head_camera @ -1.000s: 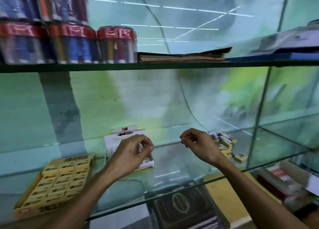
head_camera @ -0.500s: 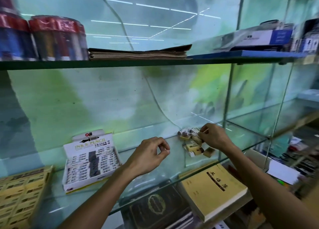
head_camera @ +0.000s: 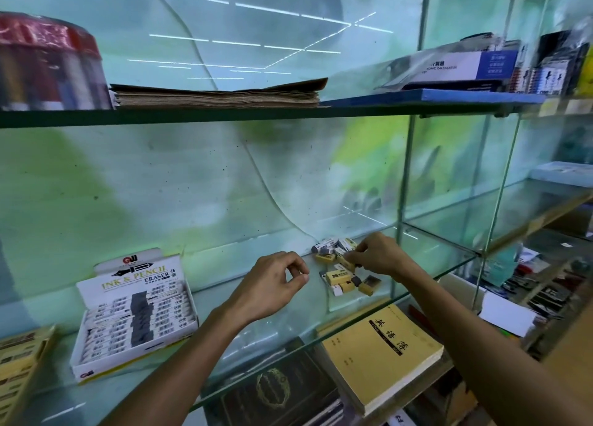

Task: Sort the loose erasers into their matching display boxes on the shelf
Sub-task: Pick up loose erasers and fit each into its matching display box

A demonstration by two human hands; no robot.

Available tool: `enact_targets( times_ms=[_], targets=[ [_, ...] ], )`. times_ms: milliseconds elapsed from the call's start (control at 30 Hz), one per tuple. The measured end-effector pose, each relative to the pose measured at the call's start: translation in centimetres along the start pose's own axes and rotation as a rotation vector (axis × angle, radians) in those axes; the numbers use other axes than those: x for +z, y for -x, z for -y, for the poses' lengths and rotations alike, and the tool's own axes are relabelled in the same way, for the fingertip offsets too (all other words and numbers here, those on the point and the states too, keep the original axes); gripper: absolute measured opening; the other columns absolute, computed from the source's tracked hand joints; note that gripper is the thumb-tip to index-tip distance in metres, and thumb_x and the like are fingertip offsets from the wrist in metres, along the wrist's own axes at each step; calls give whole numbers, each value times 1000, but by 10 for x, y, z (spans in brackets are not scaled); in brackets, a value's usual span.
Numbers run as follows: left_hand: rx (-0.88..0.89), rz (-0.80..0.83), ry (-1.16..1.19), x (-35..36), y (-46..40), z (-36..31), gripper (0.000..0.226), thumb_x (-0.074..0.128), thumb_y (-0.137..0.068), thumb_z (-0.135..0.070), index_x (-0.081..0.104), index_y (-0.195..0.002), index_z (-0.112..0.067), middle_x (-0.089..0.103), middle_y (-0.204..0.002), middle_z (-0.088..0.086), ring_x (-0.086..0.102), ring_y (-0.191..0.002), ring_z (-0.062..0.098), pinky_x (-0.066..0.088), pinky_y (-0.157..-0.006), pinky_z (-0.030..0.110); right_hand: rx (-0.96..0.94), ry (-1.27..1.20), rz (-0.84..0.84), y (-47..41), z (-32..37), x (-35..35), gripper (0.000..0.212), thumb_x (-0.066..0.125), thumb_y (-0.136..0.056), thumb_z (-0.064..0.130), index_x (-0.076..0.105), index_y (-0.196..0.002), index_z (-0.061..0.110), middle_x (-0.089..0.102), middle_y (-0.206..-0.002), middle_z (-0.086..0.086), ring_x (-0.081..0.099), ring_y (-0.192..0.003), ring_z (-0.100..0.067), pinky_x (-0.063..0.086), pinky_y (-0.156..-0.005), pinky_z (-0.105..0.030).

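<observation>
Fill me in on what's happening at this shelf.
A person is sorting erasers on a glass shelf. The right hand pinches a yellow eraser at the loose pile. The left hand hovers nearby, fingers curled, holding nothing visible. The white box looks nearly full; the yellow box sits at the far left.

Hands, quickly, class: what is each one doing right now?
Left hand: fingers curled, holding nothing visible.
Right hand: pinching a yellow eraser at the loose pile.
</observation>
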State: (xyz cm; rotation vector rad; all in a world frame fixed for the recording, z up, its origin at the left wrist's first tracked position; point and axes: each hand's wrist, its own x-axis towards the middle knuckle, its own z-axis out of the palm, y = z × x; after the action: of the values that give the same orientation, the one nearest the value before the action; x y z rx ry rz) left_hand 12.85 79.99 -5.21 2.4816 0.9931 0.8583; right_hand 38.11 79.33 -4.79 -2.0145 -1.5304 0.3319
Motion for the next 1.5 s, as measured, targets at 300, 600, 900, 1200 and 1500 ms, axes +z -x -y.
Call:
enact_targets(
  times_ms=[300,600,900,1200,1500],
  targets=[
    [-8,-12,11,4,-9,-2,5,63,-92,-31,66,-94,-28,62,-88,-15,53,-69,5,44,-64,18,11,-51,23,3,8,-1,32,71,-87,26,73,-82,-5,65,-69,-11,52,-62,-17,38,-52,-23],
    [9,-91,13,-4,-9,5,9,65,-91,-29,62,-99,-31,58,-96,-15,55,-70,10,47,-70,22,-122,-348,-74,12,18,-1,8,72,-86,16,72,-81,11,72,-78,-3,64,-69,-13,53,-61,-23],
    [117,-226,101,-22,3,4,23,70,-89,-24,61,-109,-31,61,-106,-16,57,-80,11,42,-66,15,-197,-778,292,46,47,0,16,73,-86,15,70,-98,5,72,-81,-8,56,-64,-12,45,-55,-20],
    [-77,-323,451,-59,37,15,7,71,-89,-23,68,-92,-29,68,-83,-7,59,-70,20,47,-62,38,-231,-1114,493,53,97,28,9,67,-88,8,68,-93,1,67,-82,-16,54,-74,-22,47,-71,-28],
    [-319,-449,1082,-102,70,34,7,65,-84,-10,66,-91,-8,70,-83,3,55,-62,15,42,-54,23,-352,-1128,482,58,145,65,15,65,-91,10,71,-103,16,65,-89,-8,53,-75,-18,42,-68,-30]
  ],
)
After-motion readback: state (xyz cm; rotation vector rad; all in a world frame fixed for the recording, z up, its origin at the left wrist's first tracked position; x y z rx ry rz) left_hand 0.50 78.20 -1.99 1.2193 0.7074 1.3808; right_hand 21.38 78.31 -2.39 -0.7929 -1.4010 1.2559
